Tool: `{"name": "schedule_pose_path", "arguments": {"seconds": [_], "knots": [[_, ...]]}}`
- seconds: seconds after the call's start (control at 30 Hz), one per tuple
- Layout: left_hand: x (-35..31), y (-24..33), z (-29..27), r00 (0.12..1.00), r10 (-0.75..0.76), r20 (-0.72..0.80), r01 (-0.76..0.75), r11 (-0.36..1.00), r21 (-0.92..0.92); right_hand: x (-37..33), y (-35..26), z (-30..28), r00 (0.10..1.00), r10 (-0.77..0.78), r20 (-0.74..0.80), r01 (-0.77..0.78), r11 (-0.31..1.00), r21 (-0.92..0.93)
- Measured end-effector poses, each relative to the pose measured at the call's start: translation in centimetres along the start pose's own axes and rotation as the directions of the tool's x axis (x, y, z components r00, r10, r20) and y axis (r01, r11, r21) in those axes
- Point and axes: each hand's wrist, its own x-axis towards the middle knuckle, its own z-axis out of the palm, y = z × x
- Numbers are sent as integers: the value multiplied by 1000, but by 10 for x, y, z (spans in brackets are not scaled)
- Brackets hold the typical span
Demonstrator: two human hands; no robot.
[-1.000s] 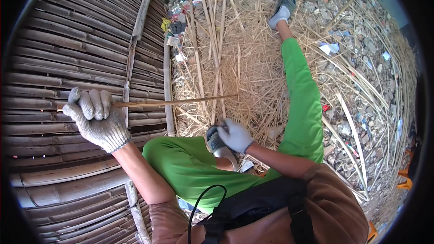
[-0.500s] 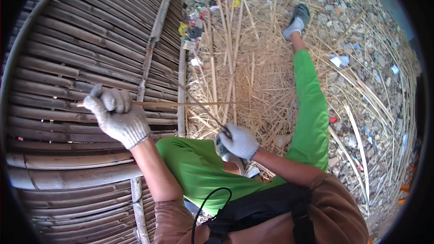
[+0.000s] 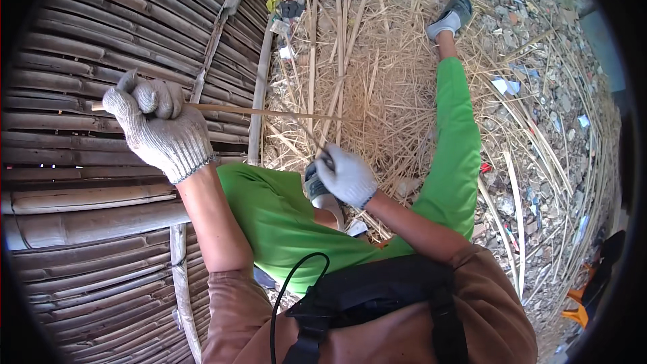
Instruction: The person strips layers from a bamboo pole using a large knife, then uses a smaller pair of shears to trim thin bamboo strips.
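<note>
My left hand point(image 3: 158, 118), in a white knitted glove, is closed around one end of a thin bamboo strip point(image 3: 232, 110). The strip stretches sideways to the right, past the bamboo slats and over the shavings. In my right hand point(image 3: 348, 176), also gloved and closed, is a slim tool point(image 3: 311, 136) that looks like a long knife seen edge-on. Its dark grip shows between the fingers; the blade points up and left, its tip blurred close to the strip. Whether blade and strip touch, I cannot tell.
A wall of bamboo slats point(image 3: 101, 81) fills the left side. Pale shavings point(image 3: 384, 108) cover the ground between my green-trousered legs, with long split strips point(image 3: 340, 40) lying on them. Rubble and litter point(image 3: 532, 81) spread to the right. Something orange point(image 3: 576, 307) sits at lower right.
Both hands appear higher and further left in the picture, as does much of the scene. The blade now tilts more steeply, with its tip nearer the strip. Both grips are kept.
</note>
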Motion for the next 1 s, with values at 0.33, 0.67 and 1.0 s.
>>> {"name": "schedule_pose_path", "arguments": {"seconds": [0.33, 0.67, 1.0], "knots": [[12, 3, -26, 1000, 22, 2, -22, 1000, 12, -3, 81, 23, 971, 239, 19, -239, 956, 171], [18, 1, -31, 994, 75, -77, -71, 996, 53, -13, 179, 21, 883, 463, 82, -464, 886, -13], [11, 2, -21, 997, 64, -50, -59, 994, 96, -4, 17, 5, 991, 48, 124, -63, 991, 115]]}}
